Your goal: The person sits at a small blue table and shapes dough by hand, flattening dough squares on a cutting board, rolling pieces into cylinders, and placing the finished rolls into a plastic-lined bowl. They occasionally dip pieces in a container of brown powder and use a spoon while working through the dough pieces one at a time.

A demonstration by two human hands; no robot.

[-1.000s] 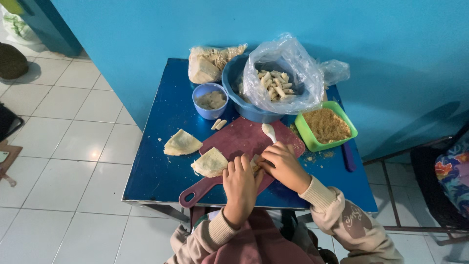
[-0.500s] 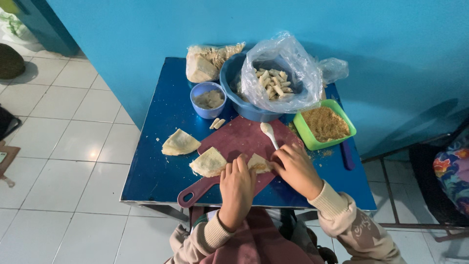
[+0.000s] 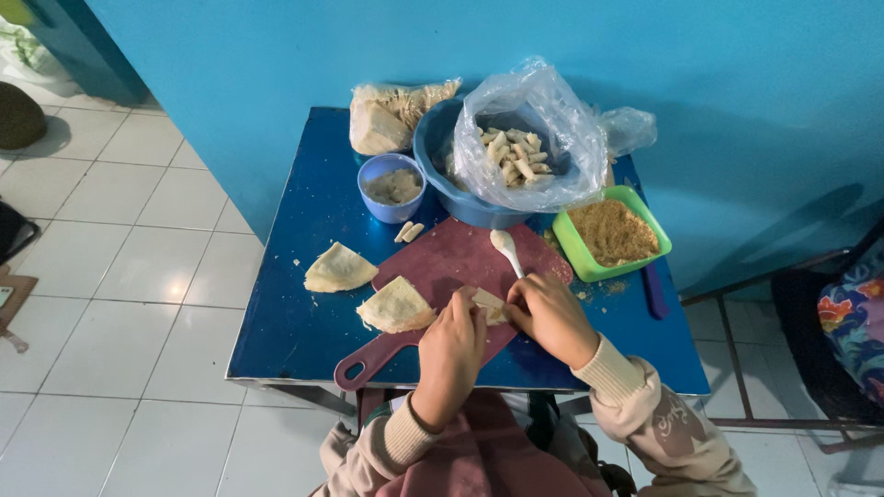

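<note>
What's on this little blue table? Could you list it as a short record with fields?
surface: blue table
board: dark red cutting board
left hand: on a pale wrapper piece
right hand: on the same piece
spoon: white spoon on the board
folded wrappers: two, left of the hands
green tray: brown crumbs
big blue bowl: bag of rolled pieces

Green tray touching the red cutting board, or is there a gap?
Cannot tell. In the head view the green tray sits right at the edge of the red cutting board; no clear gap or contact shows.
</note>
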